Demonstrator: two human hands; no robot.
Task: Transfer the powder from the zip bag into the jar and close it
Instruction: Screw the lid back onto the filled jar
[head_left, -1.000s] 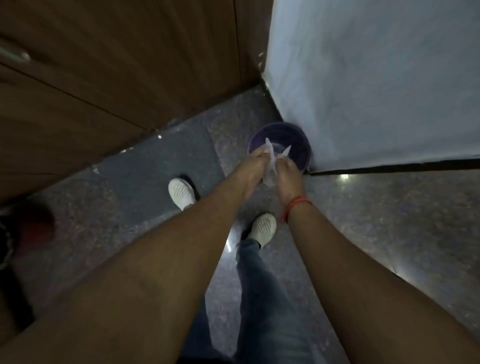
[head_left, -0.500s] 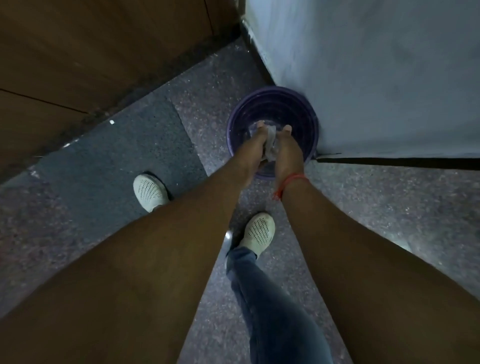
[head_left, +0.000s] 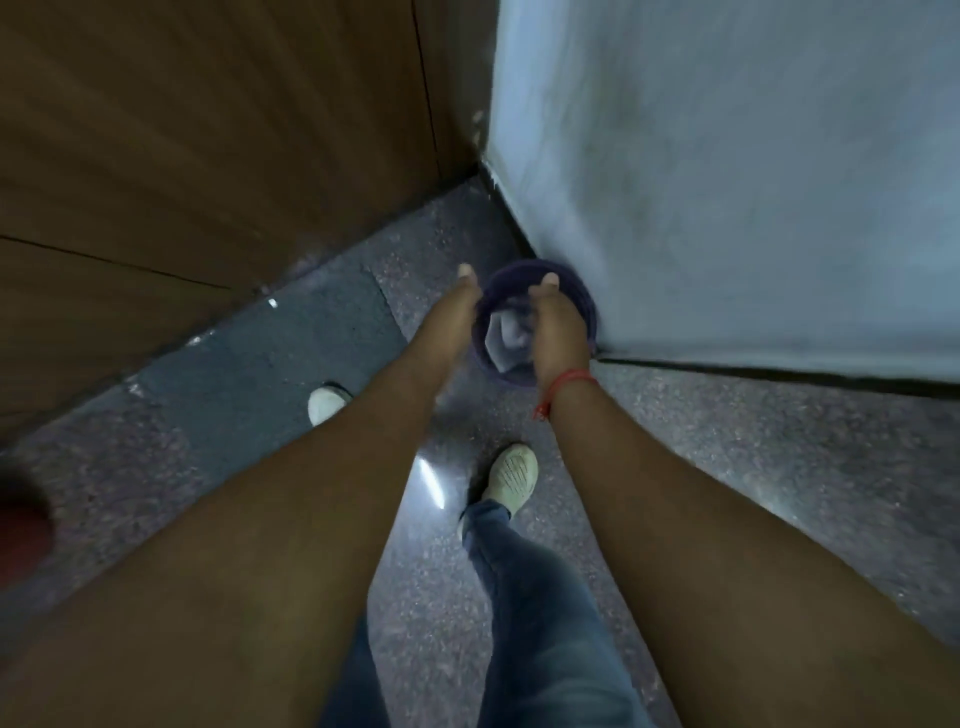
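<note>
at the left stands a brown wooden cabinet (head_left: 208, 156), with a dark mat (head_left: 270, 358) on the floor below it. the left hand (head_left: 457, 317) hovers at the left rim of a purple bin (head_left: 582, 301), fingers loose and holding nothing. inside the bin lies a pale crumpled zip bag (head_left: 506, 338); it looks light, soft and slippery, best pinched at its top edge. the right hand (head_left: 556, 327) reaches over the bin; i cannot tell whether it grips anything. blur hides the bag's detail, and no jar is visible.
</note>
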